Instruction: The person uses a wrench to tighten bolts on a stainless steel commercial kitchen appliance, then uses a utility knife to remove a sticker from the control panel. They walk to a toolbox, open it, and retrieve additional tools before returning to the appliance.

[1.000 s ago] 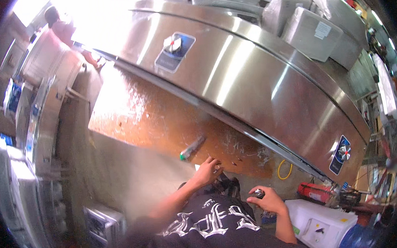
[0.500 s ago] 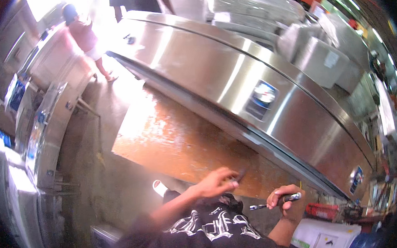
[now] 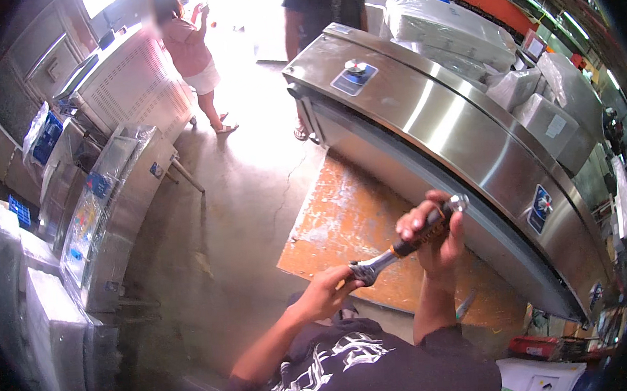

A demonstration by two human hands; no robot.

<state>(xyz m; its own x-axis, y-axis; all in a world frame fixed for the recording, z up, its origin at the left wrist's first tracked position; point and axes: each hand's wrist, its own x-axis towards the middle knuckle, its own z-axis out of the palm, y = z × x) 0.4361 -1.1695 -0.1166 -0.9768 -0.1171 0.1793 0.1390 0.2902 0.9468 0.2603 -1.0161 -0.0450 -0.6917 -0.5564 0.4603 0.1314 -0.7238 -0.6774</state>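
Note:
My right hand (image 3: 437,241) is wrapped round the dark, orange-marked grip of a wrench (image 3: 387,258). The wrench slants across in front of my chest, its chrome head at the lower left and a round metal end past my right fingers. At the head, my left hand (image 3: 327,292) pinches with thumb and fingers; part of the head is hidden there. Below the tool lies a worn orange board (image 3: 330,220). Beyond it stands a long stainless steel appliance (image 3: 432,122) with control knobs on its front. A thin pointed object (image 3: 466,305) lies on the board near my right forearm.
Plastic-wrapped steel units (image 3: 114,209) line the left side. A perforated metal cabinet (image 3: 131,85) stands farther back, near a person in pink (image 3: 186,44). Another person in dark clothes (image 3: 326,9) stands behind the appliance. A red case (image 3: 535,345) sits at the lower right.
My right hand has lifted the wrench up and turned it. My left hand, earlier blurred beside something dark, now grips the wrench head. The view has shifted, showing more of the left side.

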